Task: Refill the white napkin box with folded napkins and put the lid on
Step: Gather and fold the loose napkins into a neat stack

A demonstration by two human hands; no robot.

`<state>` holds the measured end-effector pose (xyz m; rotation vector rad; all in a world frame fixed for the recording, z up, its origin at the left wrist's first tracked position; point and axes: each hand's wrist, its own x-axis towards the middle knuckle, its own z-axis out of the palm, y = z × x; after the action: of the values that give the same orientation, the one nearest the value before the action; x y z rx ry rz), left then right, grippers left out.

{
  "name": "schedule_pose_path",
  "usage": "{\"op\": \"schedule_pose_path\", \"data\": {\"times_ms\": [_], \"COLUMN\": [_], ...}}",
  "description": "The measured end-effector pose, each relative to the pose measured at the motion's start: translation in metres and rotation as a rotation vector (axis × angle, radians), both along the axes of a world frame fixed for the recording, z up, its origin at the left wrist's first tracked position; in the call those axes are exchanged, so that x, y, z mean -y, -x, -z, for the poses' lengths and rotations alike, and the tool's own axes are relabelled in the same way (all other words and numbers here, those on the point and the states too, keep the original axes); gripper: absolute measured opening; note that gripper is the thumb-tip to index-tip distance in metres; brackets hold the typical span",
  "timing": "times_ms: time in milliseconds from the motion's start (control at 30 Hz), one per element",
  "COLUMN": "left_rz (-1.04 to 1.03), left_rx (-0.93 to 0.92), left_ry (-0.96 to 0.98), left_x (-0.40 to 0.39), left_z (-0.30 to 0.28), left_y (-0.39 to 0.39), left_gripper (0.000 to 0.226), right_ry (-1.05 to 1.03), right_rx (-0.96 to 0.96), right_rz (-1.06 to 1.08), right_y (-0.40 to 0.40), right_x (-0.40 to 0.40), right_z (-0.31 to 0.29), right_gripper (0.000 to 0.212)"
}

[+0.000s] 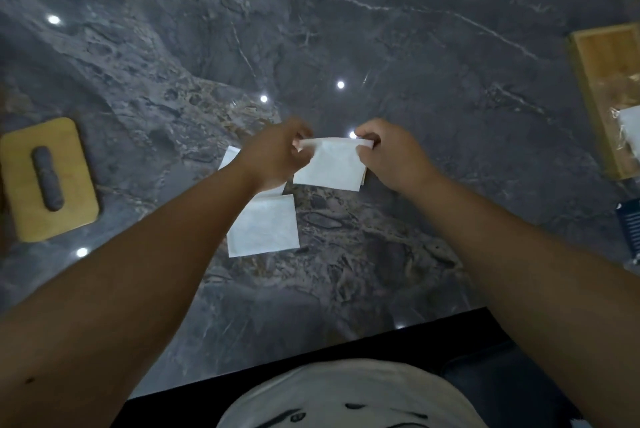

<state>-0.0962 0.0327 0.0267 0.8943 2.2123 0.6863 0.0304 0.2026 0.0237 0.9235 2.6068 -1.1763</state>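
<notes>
Our left hand (277, 154) and right hand (388, 154) each pinch a top corner of one napkin (332, 168) above the worktop (415, 81).

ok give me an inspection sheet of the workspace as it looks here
surface: dark marble table, glossy, with light spots reflected.
job's things: one napkin held up between both hands; one folded napkin flat on the table, another partly hidden under the left wrist. bamboo lid with slot lies at the left, off any box. white box not seen.
clutter: wooden tray at the right edge holding a clear packet; dark blue item at the right edge, cut off.
grippers: left hand and right hand each pinch a top corner of the napkin.
cables: nothing seen.
surroundings: dark; the person's pale shirt at the bottom.
</notes>
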Motion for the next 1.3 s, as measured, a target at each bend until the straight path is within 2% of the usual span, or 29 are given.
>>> {"op": "schedule_pose_path", "data": {"times_ms": [200,300,667,1033,1300], "left_rz": [-0.070,-0.129,-0.195,-0.257,-0.220], "left_rx": [0.007,0.018,0.069,-0.017,-0.088], "left_ry": [-0.102,-0.086,-0.034,0.037,0.149], "left_x": [0.053,0.084,0.177,0.155,0.137], "left_z": [-0.023,-0.028,-0.001,0.019,0.028], "left_y": [-0.008,-0.015,-0.043,-0.033,-0.027], "left_gripper": [0.008,0.011,0.015,0.027,0.029], "right_ry": [0.039,0.068,0.154,0.076,-0.003], "right_rx": [-0.085,-0.139,-0.079,-0.039,0.007], "right_rz": [0.002,-0.003,0.023,0.060,-0.023], "right_y": [-0.005,-0.008,-0.030,-0.009,0.003], "right_x": [0.041,0.070,0.159,0.154,0.137], "right_z": [-0.024,-0.030,-0.008,0.009,0.024], "right_gripper": [0.013,0.013,0.014,0.015,0.012]}}
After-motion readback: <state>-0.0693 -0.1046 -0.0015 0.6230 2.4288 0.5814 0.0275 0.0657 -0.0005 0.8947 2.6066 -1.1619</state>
